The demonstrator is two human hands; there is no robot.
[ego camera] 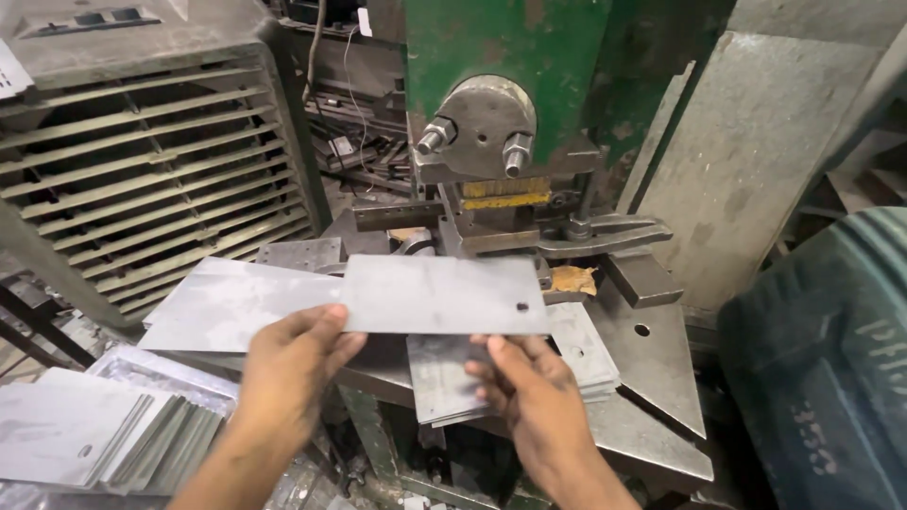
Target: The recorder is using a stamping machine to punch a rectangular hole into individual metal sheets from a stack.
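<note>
Both hands are holding a flat plate [444, 295] w/ one hole in front of the press [501, 113]: left hand [288, 373] is pinching its bottom-left corner, right hand [529, 392] its lower edge. Plate stack [104, 430] is lying at left, below.

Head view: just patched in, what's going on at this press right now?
A person holds a flat grey metal sheet level in front of a green press, gripping its near edge with both hands: left hand at the left corner, right hand under the right part. The sheet has a small hole near its right end. Below it lies a stack of similar plates on the press table, with another pile of sheets at lower left.
</note>
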